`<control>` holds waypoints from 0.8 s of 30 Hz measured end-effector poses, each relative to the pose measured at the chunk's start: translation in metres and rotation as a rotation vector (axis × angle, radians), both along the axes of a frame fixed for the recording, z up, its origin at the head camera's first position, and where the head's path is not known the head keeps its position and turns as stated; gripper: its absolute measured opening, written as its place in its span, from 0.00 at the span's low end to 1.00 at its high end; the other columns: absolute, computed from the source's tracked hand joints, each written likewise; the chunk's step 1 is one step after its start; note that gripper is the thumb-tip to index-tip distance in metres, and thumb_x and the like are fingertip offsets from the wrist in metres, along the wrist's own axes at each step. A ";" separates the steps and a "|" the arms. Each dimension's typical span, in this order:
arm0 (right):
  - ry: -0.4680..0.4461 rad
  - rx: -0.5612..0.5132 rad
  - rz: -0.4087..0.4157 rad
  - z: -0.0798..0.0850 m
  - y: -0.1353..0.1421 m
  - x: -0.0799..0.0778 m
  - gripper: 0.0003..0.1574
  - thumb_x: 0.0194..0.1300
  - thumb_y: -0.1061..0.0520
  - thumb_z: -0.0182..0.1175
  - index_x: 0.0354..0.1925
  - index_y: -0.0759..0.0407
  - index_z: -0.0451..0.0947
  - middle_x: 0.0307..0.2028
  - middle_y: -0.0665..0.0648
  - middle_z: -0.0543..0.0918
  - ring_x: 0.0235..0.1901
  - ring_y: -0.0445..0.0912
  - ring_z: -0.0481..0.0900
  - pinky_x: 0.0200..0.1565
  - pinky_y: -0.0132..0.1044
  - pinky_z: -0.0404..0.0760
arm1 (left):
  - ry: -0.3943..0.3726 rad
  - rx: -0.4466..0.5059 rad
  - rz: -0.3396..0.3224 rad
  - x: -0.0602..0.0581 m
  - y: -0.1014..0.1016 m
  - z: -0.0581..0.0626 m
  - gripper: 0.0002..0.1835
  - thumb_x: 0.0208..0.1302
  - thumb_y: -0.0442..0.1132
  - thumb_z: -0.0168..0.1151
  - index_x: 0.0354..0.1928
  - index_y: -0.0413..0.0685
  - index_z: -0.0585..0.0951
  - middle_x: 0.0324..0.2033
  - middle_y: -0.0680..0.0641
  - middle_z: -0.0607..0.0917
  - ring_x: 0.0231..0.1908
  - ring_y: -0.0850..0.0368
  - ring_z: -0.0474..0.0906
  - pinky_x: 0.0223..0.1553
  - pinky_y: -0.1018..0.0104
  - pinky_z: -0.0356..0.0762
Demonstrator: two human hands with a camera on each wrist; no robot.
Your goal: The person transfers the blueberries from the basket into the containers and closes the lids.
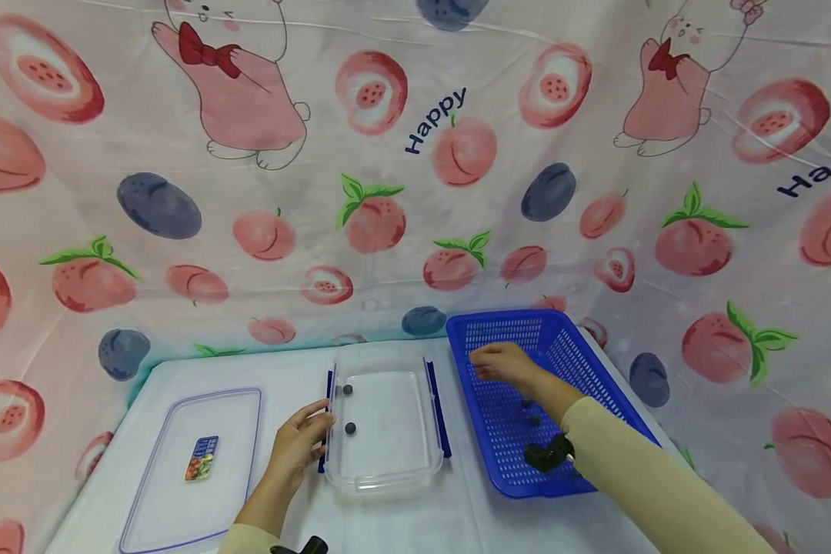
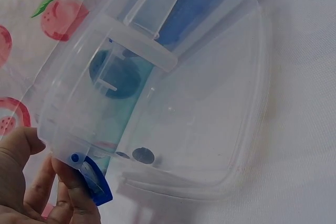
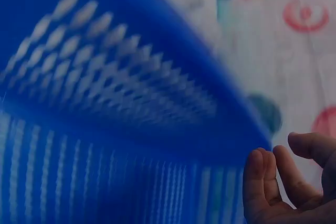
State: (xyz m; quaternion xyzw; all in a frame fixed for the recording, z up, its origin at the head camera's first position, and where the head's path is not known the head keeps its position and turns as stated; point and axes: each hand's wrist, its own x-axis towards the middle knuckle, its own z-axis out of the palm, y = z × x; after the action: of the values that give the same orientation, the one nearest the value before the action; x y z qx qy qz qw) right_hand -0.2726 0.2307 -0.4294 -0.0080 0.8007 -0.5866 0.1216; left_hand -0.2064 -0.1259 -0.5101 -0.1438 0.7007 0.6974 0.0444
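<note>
A clear plastic box (image 1: pixel 388 431) with blue side latches stands on the table, two small dark round balls (image 1: pixel 350 428) inside near its left wall. My left hand (image 1: pixel 298 442) holds that left side; in the left wrist view the thumb is at the rim and the fingers lie against a blue latch (image 2: pixel 95 182). Over the left part of a blue perforated basket (image 1: pixel 485 431), my right hand (image 1: pixel 502 363) has its fingers bent. The right wrist view shows its thumb apart from the fingers and nothing visible between them. More dark balls (image 1: pixel 535 421) lie in the basket, partly hidden by the right arm.
Left of the box lies a clear lid (image 1: pixel 231 454) with a blue-violet edge and a coloured label (image 1: pixel 202 458). A fruit-printed curtain (image 1: pixel 388 192) hangs behind the white table (image 1: pixel 291 377). The basket reaches close to the table's right edge.
</note>
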 end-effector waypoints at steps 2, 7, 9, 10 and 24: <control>0.000 0.035 -0.037 -0.003 0.025 0.000 0.25 0.71 0.62 0.54 0.58 0.80 0.70 0.53 0.71 0.79 0.41 0.45 0.82 0.54 0.47 0.81 | 0.003 -0.002 -0.007 0.000 -0.001 0.001 0.25 0.65 0.38 0.63 0.64 0.45 0.75 0.42 0.54 0.84 0.39 0.61 0.76 0.32 0.72 0.78; -0.046 0.058 -0.139 -0.018 0.072 -0.002 0.27 0.73 0.62 0.51 0.62 0.82 0.64 0.59 0.76 0.72 0.52 0.56 0.80 0.55 0.45 0.80 | 0.006 0.001 0.002 0.000 -0.002 0.002 0.25 0.65 0.39 0.64 0.64 0.44 0.75 0.40 0.56 0.84 0.38 0.61 0.76 0.31 0.72 0.78; -0.052 0.097 -0.173 -0.024 0.083 -0.003 0.28 0.74 0.62 0.50 0.63 0.82 0.64 0.60 0.77 0.71 0.54 0.59 0.78 0.56 0.45 0.80 | 0.003 0.000 0.003 0.001 -0.002 0.002 0.25 0.65 0.39 0.64 0.64 0.44 0.75 0.39 0.56 0.84 0.38 0.61 0.76 0.31 0.72 0.78; -0.051 0.127 -0.191 -0.027 0.087 -0.003 0.28 0.74 0.61 0.50 0.62 0.82 0.65 0.60 0.77 0.71 0.55 0.60 0.78 0.55 0.45 0.80 | 0.002 0.000 0.001 0.001 -0.001 0.001 0.25 0.65 0.39 0.64 0.64 0.44 0.75 0.39 0.56 0.84 0.38 0.60 0.76 0.31 0.72 0.78; 0.092 0.470 -0.152 -0.059 0.116 -0.006 0.15 0.68 0.64 0.56 0.43 0.78 0.79 0.35 0.67 0.83 0.33 0.50 0.80 0.37 0.41 0.81 | -0.008 0.003 0.000 0.002 0.000 0.001 0.25 0.65 0.39 0.63 0.64 0.45 0.75 0.40 0.56 0.84 0.38 0.60 0.76 0.32 0.71 0.78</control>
State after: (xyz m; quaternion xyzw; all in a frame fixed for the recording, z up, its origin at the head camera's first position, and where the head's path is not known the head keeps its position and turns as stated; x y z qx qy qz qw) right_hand -0.2786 0.3464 -0.4884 0.0542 0.9180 -0.3908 0.0392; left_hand -0.2048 -0.1255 -0.5087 -0.1466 0.6995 0.6978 0.0476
